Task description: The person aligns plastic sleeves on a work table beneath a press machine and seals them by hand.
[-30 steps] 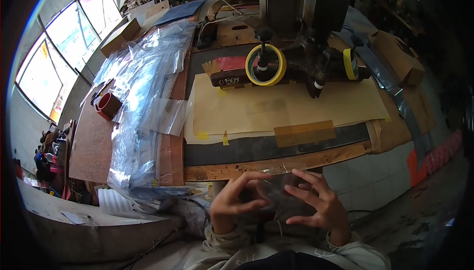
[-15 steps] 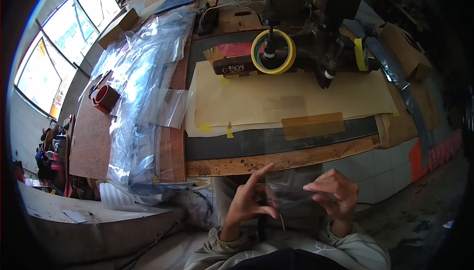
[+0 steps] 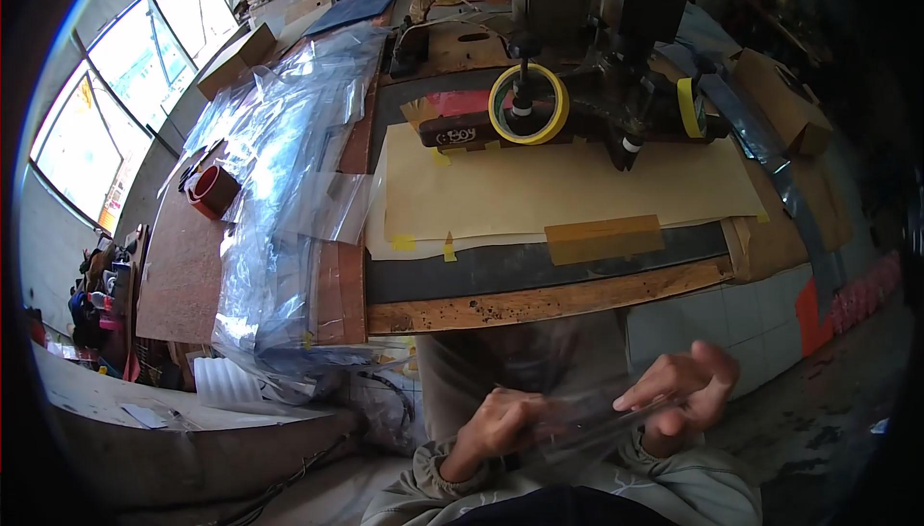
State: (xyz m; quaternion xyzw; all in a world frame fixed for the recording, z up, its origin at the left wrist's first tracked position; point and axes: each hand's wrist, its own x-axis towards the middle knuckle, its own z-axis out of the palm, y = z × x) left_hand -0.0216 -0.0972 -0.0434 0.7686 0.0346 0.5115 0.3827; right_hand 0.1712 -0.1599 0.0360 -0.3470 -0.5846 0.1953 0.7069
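A thin clear plastic bag (image 3: 587, 422) stretches between my two hands, low in front of my lap; its outline is faint and blurred. My left hand (image 3: 500, 422) is closed on its left end, with the fingers curled in. At the other end, my right hand (image 3: 685, 386) has the plastic between thumb and forefinger, while its other fingers stand apart. Beyond the hands, a cream paper sheet (image 3: 577, 184) lies on the dark mat (image 3: 452, 276) of the workbench. A strip of brown tape (image 3: 603, 240) crosses the paper's near edge.
A black press fixture (image 3: 587, 107) stands over the paper, with a yellow tape roll (image 3: 560, 112) hung on it and another yellow roll (image 3: 690, 107) farther right. Clear plastic bags (image 3: 279, 199) are heaped at left, beside a brown tape roll (image 3: 213, 191). The wooden bench edge (image 3: 539, 300) lies beyond my hands.
My left hand has gone from spread fingers to closed and moved slightly right. My right hand has shifted right. The plastic has dropped from upright to a slanting stretch between them.
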